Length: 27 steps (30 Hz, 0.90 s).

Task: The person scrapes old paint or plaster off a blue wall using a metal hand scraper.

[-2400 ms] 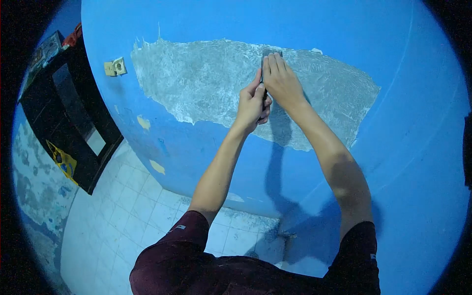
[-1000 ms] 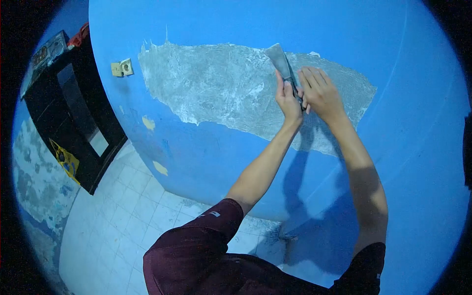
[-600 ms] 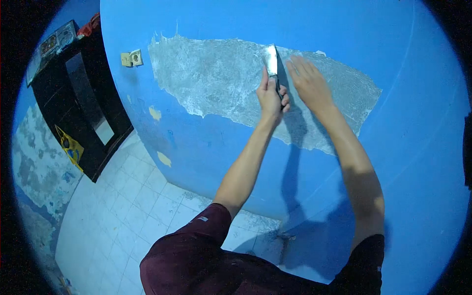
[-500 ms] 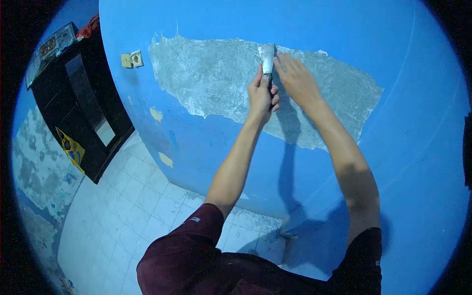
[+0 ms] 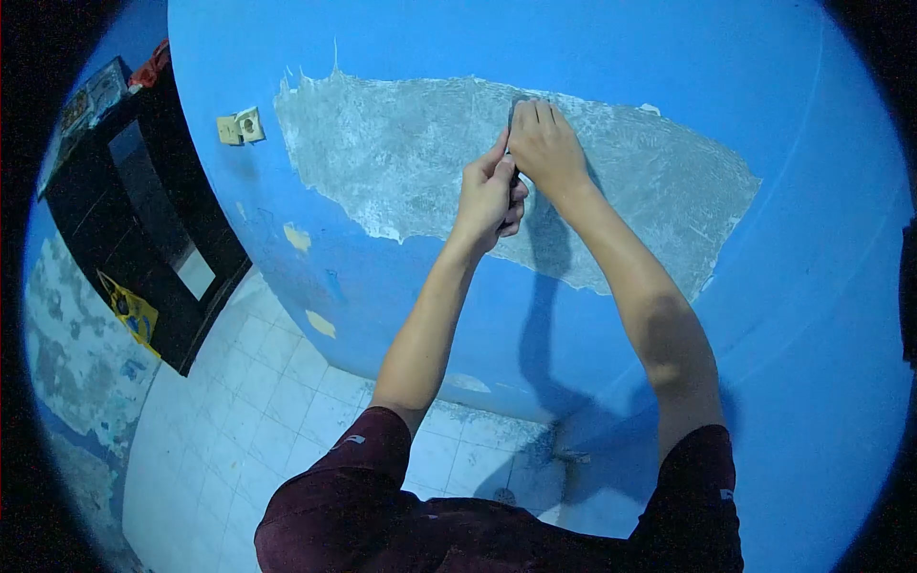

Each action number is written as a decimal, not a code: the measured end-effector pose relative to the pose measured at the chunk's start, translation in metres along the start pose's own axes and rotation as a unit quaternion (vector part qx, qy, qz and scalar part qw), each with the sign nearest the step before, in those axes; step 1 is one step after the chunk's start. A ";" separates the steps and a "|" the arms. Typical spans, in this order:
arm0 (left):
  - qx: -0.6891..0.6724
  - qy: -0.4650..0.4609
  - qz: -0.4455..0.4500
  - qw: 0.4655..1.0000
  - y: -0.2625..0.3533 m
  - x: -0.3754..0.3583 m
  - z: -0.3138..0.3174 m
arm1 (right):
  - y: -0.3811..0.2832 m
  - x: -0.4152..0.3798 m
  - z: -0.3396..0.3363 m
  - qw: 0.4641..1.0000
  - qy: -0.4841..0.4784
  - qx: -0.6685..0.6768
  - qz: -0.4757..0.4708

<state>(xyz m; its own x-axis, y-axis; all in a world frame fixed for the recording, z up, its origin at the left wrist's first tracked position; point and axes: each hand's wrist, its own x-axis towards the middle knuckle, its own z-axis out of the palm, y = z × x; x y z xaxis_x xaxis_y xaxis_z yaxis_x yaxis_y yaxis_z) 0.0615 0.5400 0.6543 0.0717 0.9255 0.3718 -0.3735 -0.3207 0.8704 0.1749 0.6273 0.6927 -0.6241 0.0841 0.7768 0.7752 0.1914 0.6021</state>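
Observation:
My left hand [image 5: 489,201] is wrapped round the dark handle of a putty knife [image 5: 514,178], whose blade points up the wall. My right hand [image 5: 547,148] has its fingers curled over the blade, covering most of it. Both hands are at the upper middle of a rough grey patch [image 5: 382,143] of bare plaster or cement. Ragged white edges border this patch, and blue paint [image 5: 401,296] surrounds it on the wall.
A wall socket [image 5: 241,126] sits left of the patch. Further left stands a dark cabinet [image 5: 105,220] with a yellow bag [image 5: 134,310] hanging on it. White floor tiles [image 5: 277,401] lie below, and a drain [image 5: 503,496] shows near the wall's foot.
My right hand has moved left onto the putty knife's blade, its fingers now curled over it. My left hand keeps hold of the handle. The view has shifted slightly.

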 end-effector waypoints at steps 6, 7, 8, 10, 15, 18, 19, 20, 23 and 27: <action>-0.031 -0.007 0.022 0.999 -0.018 0.009 -0.005 | 0.000 0.004 0.003 0.997 0.036 -0.056 -0.034; -0.040 -0.017 0.020 0.999 -0.018 0.009 -0.007 | 0.001 0.003 0.003 0.996 0.046 -0.063 -0.039; -0.042 -0.018 0.016 0.999 -0.019 0.009 -0.006 | 0.001 0.003 0.003 0.996 0.042 -0.064 -0.039; -0.072 -0.016 0.022 0.997 -0.016 0.008 -0.004 | 0.003 0.003 0.002 0.997 0.027 -0.050 -0.048; -0.019 -0.009 -0.005 1.000 0.007 0.004 -0.011 | -0.006 0.004 0.005 0.999 0.052 0.008 0.001; 0.036 -0.038 0.002 0.999 0.010 0.009 -0.020 | -0.008 0.006 0.011 0.996 0.076 0.013 0.043; 0.024 -0.024 0.007 0.999 0.003 0.009 -0.017 | -0.005 0.004 0.012 0.997 0.078 -0.004 0.024; 0.011 -0.009 0.013 1.000 -0.004 0.008 -0.014 | -0.003 0.003 0.013 0.997 0.080 -0.021 0.003; -0.038 0.019 0.033 0.999 -0.026 0.008 0.010 | 0.014 -0.002 0.009 0.994 0.095 -0.011 -0.054; 0.038 0.002 0.026 0.999 -0.019 0.014 -0.018 | 0.002 -0.004 0.015 0.995 0.078 -0.050 -0.043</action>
<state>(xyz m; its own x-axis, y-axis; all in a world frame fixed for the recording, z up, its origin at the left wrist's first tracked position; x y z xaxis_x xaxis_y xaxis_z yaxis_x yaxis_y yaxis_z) 0.0532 0.5627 0.6373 0.0498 0.9084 0.4152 -0.3048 -0.3821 0.8724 0.1777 0.6421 0.6881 -0.6720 -0.0824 0.7360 0.7301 0.0930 0.6770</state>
